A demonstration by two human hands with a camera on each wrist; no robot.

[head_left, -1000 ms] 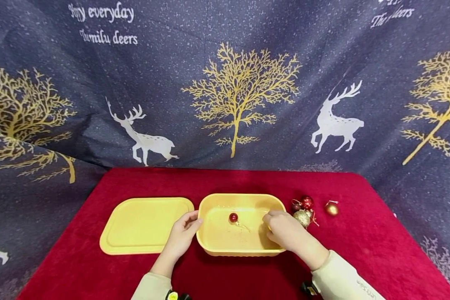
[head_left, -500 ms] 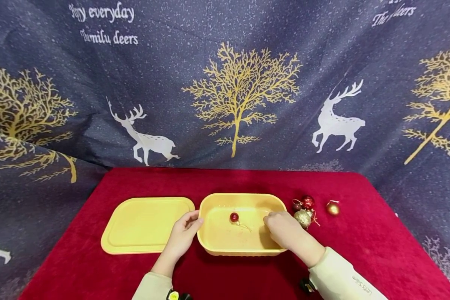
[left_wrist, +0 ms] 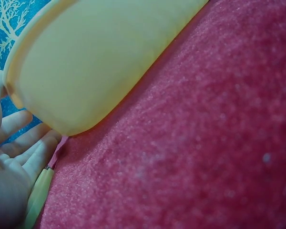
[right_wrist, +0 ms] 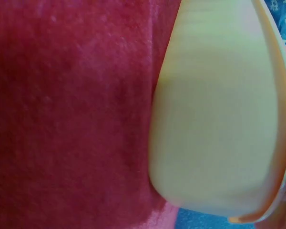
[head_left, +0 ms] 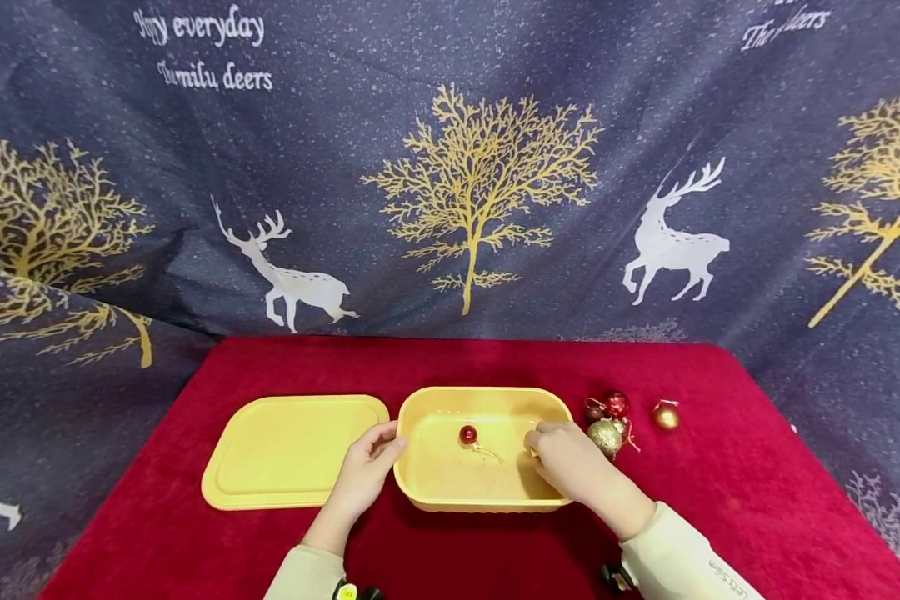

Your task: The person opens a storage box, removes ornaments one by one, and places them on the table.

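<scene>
A deep yellow plastic box (head_left: 487, 506) stands on the red cloth. Inside it lies a small red Christmas bauble (head_left: 468, 434) with a gold string. My left hand (head_left: 366, 467) holds the box's left end, its thumb at the rim and its fingers against the outer wall, as the left wrist view also shows. My right hand (head_left: 570, 460) reaches over the right rim, with its fingers bent down inside the box. Whatever lies between those fingers is hidden. The right wrist view shows mainly the outside of the box (right_wrist: 219, 124).
A flat yellow lid (head_left: 285, 450) lies left of the box. To the right sit a shiny red bauble (head_left: 617, 405), a glittery gold bauble (head_left: 606, 436) and a darker one in a cluster. Another gold bauble (head_left: 666, 416) lies farther right. A printed fabric backdrop (head_left: 450, 250) hangs behind.
My right hand shifts slightly inside the right end of the box, its fingers staying low there. My left hand, the box and the red bauble keep their places.
</scene>
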